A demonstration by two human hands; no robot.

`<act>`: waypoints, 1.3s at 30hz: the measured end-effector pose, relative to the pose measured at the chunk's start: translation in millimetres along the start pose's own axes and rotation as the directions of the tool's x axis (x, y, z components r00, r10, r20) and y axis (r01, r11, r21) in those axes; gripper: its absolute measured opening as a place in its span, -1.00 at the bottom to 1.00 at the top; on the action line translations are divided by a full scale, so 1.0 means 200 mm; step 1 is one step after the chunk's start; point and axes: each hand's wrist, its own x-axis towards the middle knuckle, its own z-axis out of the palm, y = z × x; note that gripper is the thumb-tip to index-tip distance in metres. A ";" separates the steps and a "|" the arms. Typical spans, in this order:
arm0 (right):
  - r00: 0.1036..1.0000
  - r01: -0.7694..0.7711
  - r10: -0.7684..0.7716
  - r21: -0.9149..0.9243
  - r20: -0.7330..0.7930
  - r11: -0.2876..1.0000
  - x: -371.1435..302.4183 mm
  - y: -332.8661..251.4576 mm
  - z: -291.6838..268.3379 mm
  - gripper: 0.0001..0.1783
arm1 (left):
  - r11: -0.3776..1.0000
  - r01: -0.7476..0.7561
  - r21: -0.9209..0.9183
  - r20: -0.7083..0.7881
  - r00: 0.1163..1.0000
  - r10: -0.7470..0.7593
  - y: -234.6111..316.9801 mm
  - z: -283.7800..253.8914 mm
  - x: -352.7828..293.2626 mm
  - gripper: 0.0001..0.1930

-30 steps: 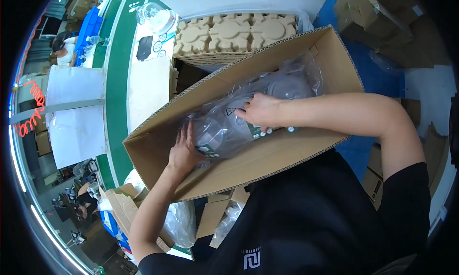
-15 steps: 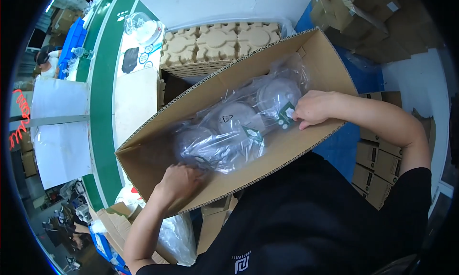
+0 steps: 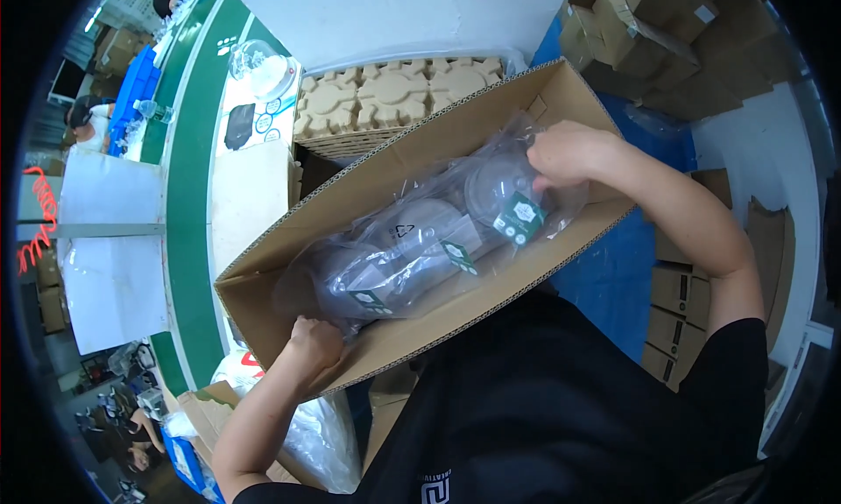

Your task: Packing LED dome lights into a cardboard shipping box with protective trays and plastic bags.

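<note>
Both hands' fingers on opposite ends of bagged containers inside carton.

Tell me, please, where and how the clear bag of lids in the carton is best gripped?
Probably at its two ends, from above. The bag lies lengthwise along the open-topped carton, whose walls block its long sides. The right hand already grips the far end and the left hand the near end. The slack film should bunch easily.

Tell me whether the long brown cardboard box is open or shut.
Open. The long brown cardboard box has no flaps over its top, and clear plastic bags of round lids show inside.
</note>
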 end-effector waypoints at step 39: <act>0.223 0.402 0.765 0.772 -0.603 0.492 -0.91 -0.05 0.86 -0.81 | 0.922 -0.333 -0.198 -0.728 0.679 0.089 0.29 -0.96 0.00 -0.36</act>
